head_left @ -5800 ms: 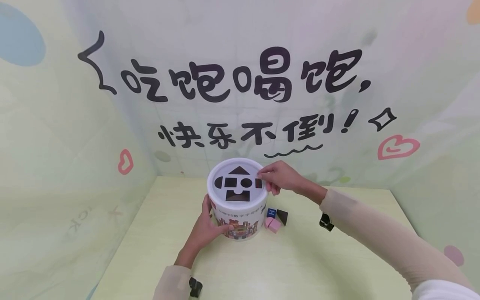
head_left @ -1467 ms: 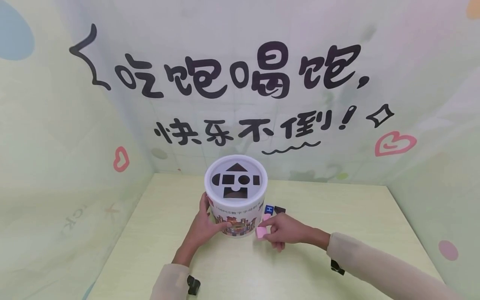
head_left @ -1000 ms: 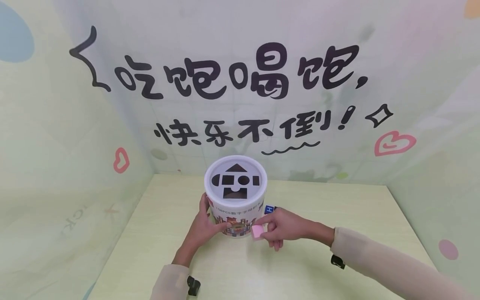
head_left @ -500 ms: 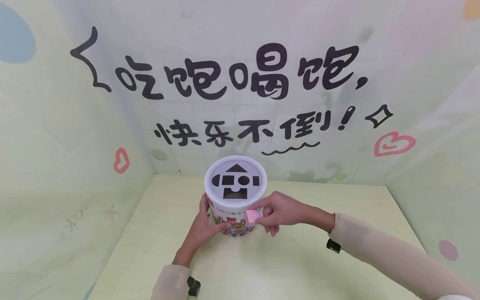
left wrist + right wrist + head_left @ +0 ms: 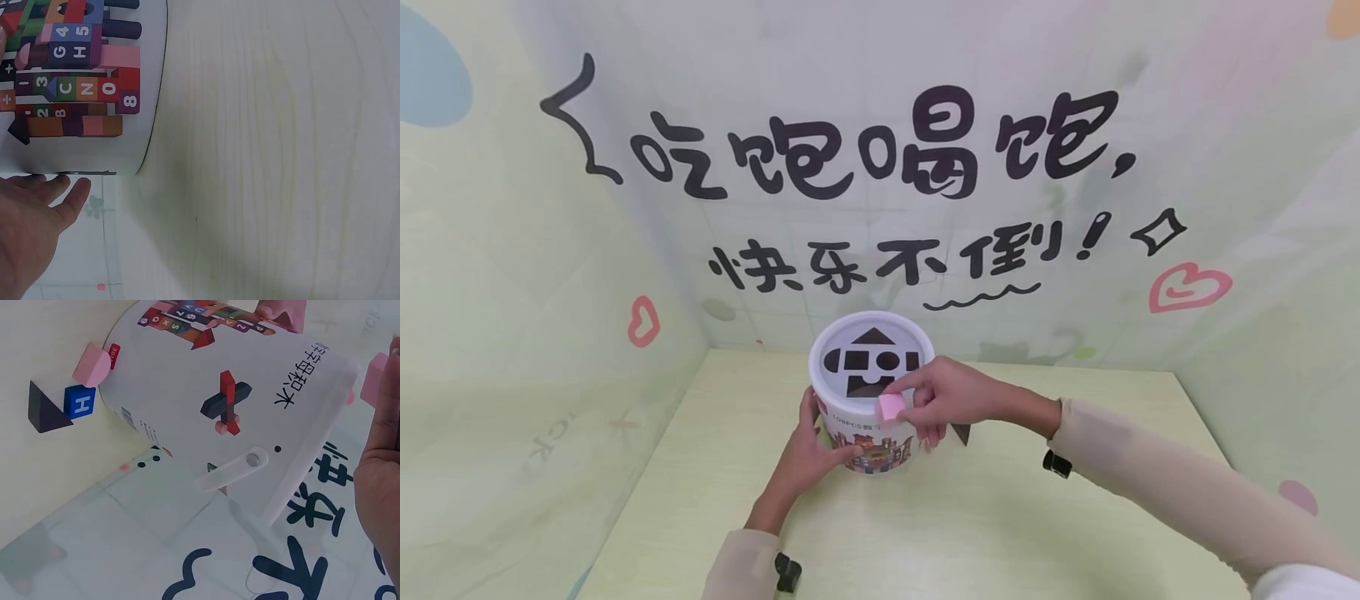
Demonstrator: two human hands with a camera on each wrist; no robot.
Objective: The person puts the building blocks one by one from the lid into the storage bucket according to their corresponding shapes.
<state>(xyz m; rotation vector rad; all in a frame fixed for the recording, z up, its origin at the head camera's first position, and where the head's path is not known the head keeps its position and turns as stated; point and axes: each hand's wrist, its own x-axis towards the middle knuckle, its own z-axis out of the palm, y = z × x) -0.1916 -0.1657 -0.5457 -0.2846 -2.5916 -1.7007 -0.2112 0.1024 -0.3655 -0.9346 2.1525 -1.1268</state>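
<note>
A white toy-block bucket (image 5: 872, 437) stands upright, its lid (image 5: 838, 392) cut with shaped holes: triangle, half-round, square, circle, rectangle and a notched one. My left hand (image 5: 808, 454) grips the bucket's left side, thumb across the printed front; in the left wrist view its fingers (image 5: 74, 200) lie along the wall. My right hand (image 5: 951, 396) pinches a pink block (image 5: 891, 407) between thumb and index finger at the lid's front rim, just in front of the notched hole. The pink block (image 5: 376, 381) shows partly at the right wrist view's edge.
Beside the bucket's right side lie a dark triangular block (image 5: 49, 407), a blue block with an H (image 5: 80, 402) and a pink half-round block (image 5: 92, 365). A printed backdrop (image 5: 865, 267) rises behind the pale wooden table (image 5: 1000, 517). A white strap handle (image 5: 231, 470) hangs on the bucket.
My right hand, earlier at the lid's right-hand hole, has since picked up the pink block beside the bucket and raised it to the front rim. My left hand keeps its grip.
</note>
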